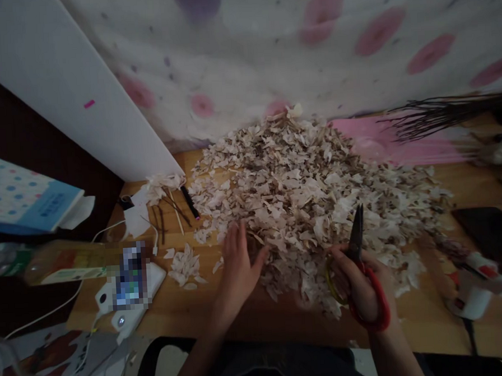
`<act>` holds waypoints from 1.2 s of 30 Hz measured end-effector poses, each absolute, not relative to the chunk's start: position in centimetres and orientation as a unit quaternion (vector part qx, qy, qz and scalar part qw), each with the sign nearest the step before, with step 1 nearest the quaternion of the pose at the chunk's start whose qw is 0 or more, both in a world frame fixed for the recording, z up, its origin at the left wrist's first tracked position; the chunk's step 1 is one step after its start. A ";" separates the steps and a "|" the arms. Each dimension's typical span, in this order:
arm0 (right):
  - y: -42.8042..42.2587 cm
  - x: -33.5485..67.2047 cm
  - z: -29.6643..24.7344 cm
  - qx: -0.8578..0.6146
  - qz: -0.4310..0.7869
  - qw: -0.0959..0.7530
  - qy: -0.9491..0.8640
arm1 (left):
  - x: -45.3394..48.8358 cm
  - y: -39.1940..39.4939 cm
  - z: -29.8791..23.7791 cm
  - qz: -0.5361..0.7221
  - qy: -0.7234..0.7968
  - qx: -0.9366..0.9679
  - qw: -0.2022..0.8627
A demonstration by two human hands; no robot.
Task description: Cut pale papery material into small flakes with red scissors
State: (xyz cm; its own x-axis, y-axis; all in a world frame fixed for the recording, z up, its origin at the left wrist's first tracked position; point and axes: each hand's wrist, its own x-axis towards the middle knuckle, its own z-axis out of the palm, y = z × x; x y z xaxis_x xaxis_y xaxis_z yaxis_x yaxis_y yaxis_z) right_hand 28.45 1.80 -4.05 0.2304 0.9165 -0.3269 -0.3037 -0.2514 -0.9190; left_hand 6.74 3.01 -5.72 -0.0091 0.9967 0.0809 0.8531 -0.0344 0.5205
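A wide heap of pale, papery flakes (293, 186), like dried petals, spreads over the wooden table (224, 318). At the heap's near left edge lies my left hand (238, 264), its fingers stretched out and thumb apart, touching the flakes. My right hand (363, 291) is wrapped round a pair of scissors (356, 236) with red and yellow-green handles, over the near right part of the heap. The dark blades point away from me and look closed. Left of my left hand sits a small separate pile of flakes (186, 266).
Thin sticks (176, 209) and a black pen (189, 202) lie at the left, near a white power strip (154, 277) and a bottle (65, 259). Dark twigs (428, 117) rest over a pink sheet (370, 137) at the back right. A black phone (491, 234) lies at the right.
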 end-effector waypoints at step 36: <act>-1.2 20.6 -2.7 -0.590 0.555 0.462 -0.363 | -9.2 -8.2 -6.8 0.175 0.902 0.356 -0.173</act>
